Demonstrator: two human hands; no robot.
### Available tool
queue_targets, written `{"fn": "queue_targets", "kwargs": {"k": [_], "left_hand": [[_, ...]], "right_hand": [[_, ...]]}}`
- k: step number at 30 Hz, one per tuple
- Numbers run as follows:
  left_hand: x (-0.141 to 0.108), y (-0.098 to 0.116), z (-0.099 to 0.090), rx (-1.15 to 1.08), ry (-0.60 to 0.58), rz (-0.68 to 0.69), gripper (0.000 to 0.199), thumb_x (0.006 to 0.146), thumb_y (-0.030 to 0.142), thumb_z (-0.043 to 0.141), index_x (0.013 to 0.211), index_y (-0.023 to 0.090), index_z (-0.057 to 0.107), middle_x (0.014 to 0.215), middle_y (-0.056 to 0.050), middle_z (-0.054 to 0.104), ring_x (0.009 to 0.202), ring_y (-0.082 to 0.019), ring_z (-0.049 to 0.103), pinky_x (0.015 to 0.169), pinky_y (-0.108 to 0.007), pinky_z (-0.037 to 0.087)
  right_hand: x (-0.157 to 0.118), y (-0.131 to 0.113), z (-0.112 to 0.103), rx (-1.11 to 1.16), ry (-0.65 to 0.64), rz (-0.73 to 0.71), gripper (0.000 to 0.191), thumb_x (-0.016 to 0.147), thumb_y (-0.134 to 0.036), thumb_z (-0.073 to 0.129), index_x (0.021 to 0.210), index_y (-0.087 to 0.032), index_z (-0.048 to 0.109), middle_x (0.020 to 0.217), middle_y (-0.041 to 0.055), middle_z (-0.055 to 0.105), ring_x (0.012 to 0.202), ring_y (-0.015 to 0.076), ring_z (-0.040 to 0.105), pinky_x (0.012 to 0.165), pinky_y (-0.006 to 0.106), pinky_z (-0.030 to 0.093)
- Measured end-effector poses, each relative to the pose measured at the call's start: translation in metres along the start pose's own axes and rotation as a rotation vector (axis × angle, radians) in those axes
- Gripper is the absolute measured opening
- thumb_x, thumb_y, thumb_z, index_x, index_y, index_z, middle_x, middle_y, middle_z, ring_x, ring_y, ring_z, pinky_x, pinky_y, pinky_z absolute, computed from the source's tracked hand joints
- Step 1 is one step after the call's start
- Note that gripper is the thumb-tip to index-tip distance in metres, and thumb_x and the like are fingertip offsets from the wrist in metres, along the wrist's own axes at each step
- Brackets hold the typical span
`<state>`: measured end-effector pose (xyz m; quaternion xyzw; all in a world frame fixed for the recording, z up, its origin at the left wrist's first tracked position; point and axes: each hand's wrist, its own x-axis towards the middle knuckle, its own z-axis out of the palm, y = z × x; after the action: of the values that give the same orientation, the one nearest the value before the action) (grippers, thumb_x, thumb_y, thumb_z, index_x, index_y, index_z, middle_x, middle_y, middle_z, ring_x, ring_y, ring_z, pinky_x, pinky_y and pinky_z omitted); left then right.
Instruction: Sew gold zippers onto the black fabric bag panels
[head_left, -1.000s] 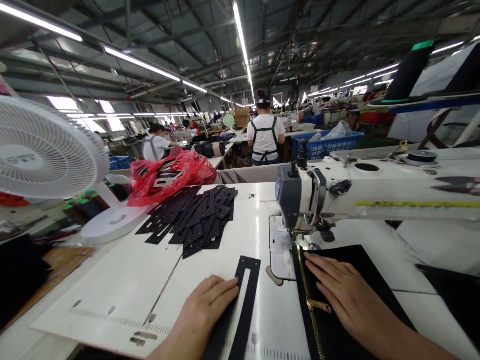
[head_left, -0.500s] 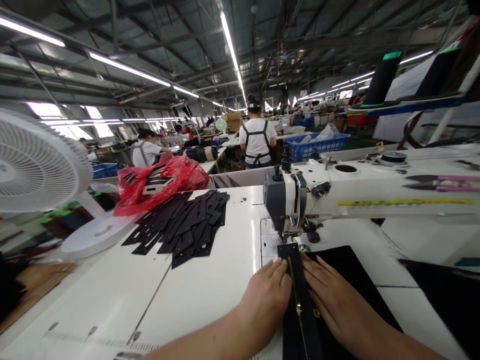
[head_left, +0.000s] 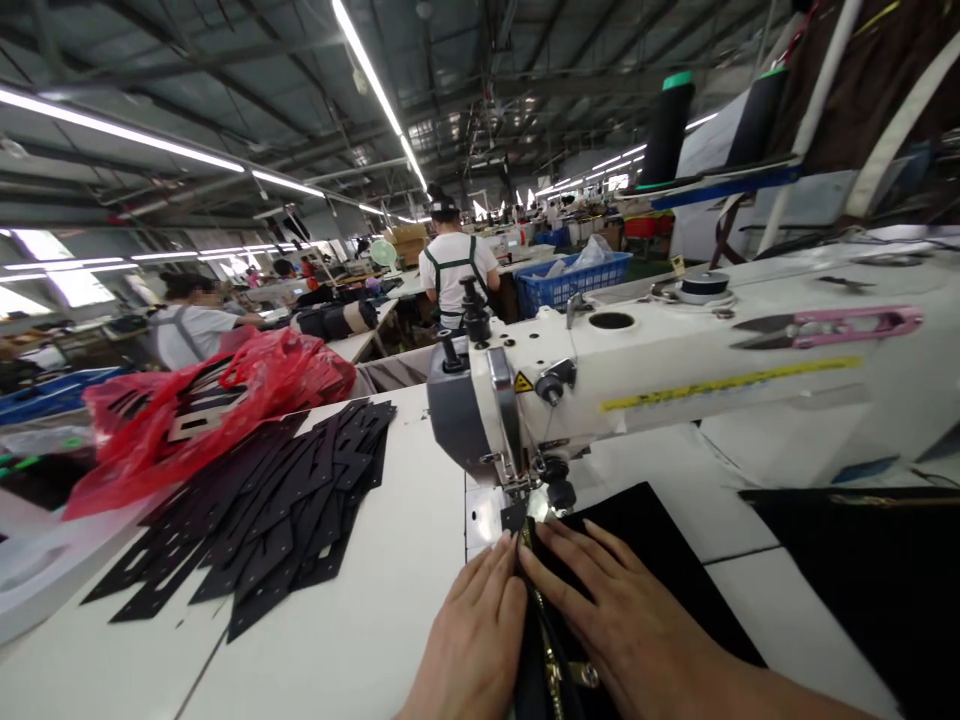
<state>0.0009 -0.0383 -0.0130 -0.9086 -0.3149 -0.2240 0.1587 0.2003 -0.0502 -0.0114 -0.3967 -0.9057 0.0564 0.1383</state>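
Observation:
A black fabric piece with a gold-toothed zipper [head_left: 553, 665] lies lengthwise under the head of a white sewing machine [head_left: 495, 400], its far end by the presser foot [head_left: 517, 492]. My left hand [head_left: 480, 625] rests on the piece's left edge, fingers stretched forward and side by side. On the right, my right hand [head_left: 619, 610] lies flat over the black fabric [head_left: 656, 535], fingers spread, fingertips close to the zipper. Between the hands shows a gold zipper pull [head_left: 583, 675]. Whether the needle is in the fabric is too small to tell.
Left on the white table lies a heap of black slotted strips [head_left: 285, 510], beside a red plastic bag [head_left: 217, 400]. Pink-handled thread snips [head_left: 832, 325] sit on the machine arm. More black fabric [head_left: 840, 580] lies right. Another person [head_left: 454, 265] stands beyond, near a blue basket [head_left: 574, 285].
The zipper piece has moved forward under the machine head, both hands advancing with it. The view has turned right and come closer to the machine; the fan has mostly left the picture.

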Motion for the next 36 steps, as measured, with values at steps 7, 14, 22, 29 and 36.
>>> {"fn": "queue_targets", "kwargs": {"k": [7,14,22,29,36], "left_hand": [[-0.006,0.002,0.009,0.021,0.025,-0.027,0.032,0.092,0.008,0.025,0.1,0.008,0.055,0.111,-0.019,0.063,0.107,-0.027,0.06,0.085,-0.041,0.054],[0.003,0.001,-0.002,-0.038,-0.051,-0.009,0.028,0.09,0.006,0.03,0.095,0.012,0.057,0.116,-0.015,0.062,0.107,-0.025,0.06,0.087,-0.041,0.053],[-0.001,0.004,-0.002,-0.084,-0.012,-0.12,0.028,0.095,0.014,0.032,0.092,0.015,0.06,0.114,-0.012,0.063,0.11,-0.025,0.058,0.09,-0.041,0.051],[0.003,0.007,0.011,-0.057,0.135,-0.096,0.028,0.095,0.015,0.035,0.087,0.012,0.062,0.105,-0.011,0.067,0.101,-0.024,0.063,0.086,-0.036,0.055],[0.001,0.011,0.012,-0.039,0.215,-0.075,0.032,0.095,0.014,0.033,0.083,0.013,0.063,0.101,-0.01,0.068,0.097,-0.024,0.065,0.081,-0.034,0.056]], "right_hand": [[0.0,-0.005,-0.01,0.102,-0.054,0.039,0.082,0.067,-0.009,0.047,0.144,-0.021,0.023,0.147,0.011,0.026,0.135,0.0257,0.022,0.109,0.05,0.019],[-0.003,-0.005,-0.009,0.001,0.052,0.0,0.057,0.083,-0.011,0.04,0.14,-0.011,0.034,0.145,0.0122,0.028,0.135,0.0229,0.022,0.11,0.043,0.025],[-0.001,0.007,-0.001,-0.135,0.209,-0.154,0.061,0.084,-0.013,0.043,0.143,-0.014,0.027,0.141,0.0102,0.037,0.132,0.0243,0.029,0.104,0.041,0.036],[0.0,0.01,0.003,-0.265,0.276,-0.215,0.07,0.082,-0.013,0.041,0.145,-0.007,0.012,0.138,0.0144,0.041,0.128,0.0248,0.036,0.096,0.039,0.045],[-0.007,0.011,0.008,-0.267,0.237,-0.208,0.069,0.083,-0.014,0.042,0.146,-0.011,0.014,0.137,0.0116,0.042,0.127,0.0253,0.039,0.096,0.039,0.046]]}}
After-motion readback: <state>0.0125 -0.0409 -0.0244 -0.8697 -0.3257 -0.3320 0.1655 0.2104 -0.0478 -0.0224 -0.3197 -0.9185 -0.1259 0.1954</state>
